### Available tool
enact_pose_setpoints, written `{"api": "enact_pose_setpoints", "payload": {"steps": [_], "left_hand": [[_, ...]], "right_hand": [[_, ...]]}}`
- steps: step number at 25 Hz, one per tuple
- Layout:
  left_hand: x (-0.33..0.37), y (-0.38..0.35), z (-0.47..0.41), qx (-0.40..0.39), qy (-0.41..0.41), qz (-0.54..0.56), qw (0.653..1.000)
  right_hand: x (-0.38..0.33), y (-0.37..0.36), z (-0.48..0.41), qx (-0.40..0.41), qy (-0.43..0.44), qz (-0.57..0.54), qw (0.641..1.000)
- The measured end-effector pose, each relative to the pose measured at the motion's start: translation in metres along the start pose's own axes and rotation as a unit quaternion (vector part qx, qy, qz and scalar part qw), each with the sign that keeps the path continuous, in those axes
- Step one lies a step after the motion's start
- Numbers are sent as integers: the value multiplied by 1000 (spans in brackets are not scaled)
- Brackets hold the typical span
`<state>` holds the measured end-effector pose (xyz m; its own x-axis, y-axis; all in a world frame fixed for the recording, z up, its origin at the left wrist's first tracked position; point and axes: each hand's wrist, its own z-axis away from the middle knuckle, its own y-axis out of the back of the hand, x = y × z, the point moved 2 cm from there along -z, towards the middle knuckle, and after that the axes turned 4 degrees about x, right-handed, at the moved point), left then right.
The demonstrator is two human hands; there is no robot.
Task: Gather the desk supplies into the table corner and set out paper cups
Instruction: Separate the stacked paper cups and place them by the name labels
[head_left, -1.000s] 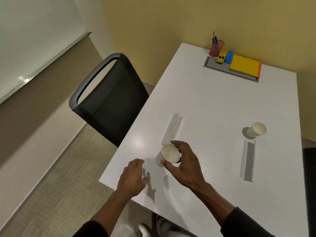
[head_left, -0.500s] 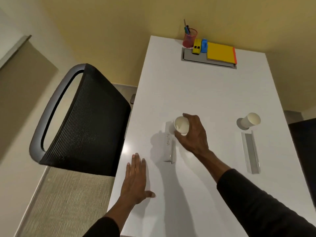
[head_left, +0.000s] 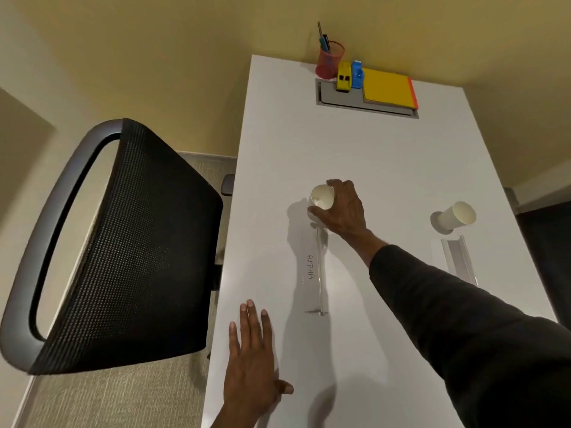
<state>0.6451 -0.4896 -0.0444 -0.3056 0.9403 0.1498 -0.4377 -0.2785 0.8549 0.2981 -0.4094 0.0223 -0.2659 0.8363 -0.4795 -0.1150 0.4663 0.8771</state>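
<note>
My right hand (head_left: 343, 210) grips a white paper cup (head_left: 321, 197) just beyond the far end of a clear name stand marked ALPHA (head_left: 313, 273) on the white table (head_left: 355, 156). My left hand (head_left: 251, 356) lies flat and open on the table near its front left edge. A second paper cup (head_left: 457, 215) stands at the right, behind another clear name stand (head_left: 458, 257). In the far corner sit a red pen holder (head_left: 330, 61), a yellow stapler (head_left: 344, 77), a blue item (head_left: 357, 74) and a yellow notebook (head_left: 387, 88).
A black mesh office chair (head_left: 123, 242) stands close against the table's left side. A grey cable hatch (head_left: 340, 98) is set into the table under the supplies. Yellow walls border the far end, and a dark object (head_left: 547, 251) sits at the right edge.
My right hand carried the cup away from me, from the near end of the ALPHA stand to its far end. My left hand settled flat on the table.
</note>
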Motion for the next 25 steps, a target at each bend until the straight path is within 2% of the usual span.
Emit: {"api": "enact_pose_setpoints", "payload": {"steps": [20,25], "left_hand": [[1,-9,-10,-32,18,-50,998],[-1,-9,-10,-25,17,-50,998]], "right_hand": [[3,-36,-8,-44,-2,4,999],[10,-25,11,-12,-11,-7,1000]]}}
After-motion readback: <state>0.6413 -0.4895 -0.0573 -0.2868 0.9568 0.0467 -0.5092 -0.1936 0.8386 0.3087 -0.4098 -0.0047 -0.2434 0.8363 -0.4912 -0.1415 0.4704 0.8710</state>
